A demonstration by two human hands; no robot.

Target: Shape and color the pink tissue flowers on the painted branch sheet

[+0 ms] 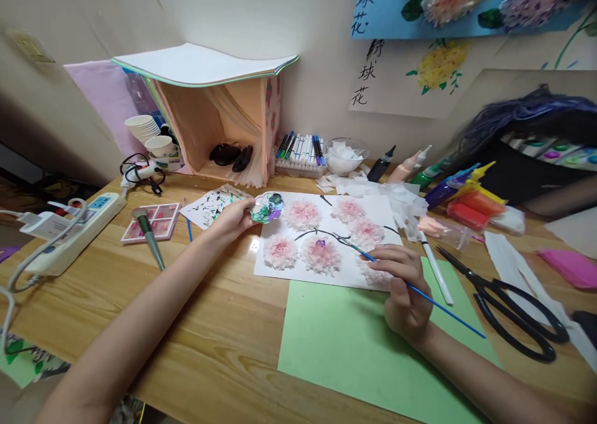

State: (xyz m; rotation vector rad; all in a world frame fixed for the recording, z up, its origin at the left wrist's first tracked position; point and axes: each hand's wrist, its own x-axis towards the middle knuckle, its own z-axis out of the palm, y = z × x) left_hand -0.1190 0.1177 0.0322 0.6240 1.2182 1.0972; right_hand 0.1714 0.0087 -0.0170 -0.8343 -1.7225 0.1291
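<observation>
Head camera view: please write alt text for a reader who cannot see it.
The right hand holds a thin blue paintbrush over a white sheet of pink paper flowers, while the left hand holds a paint-smeared palette above the wooden desk.

1. Blue poster (387,13) on the wall, top right: handwritten characters in a vertical column down its left edge; "球花" is readable, and the character above is cut off by the frame edge.
2. White poster (396,82) below it, with a yellow flower: black brush characters in a vertical column, "绣球花"; the first one is somewhat blurred.
3. Markers, paint bottles, power strip: any labels too small to read.
</observation>
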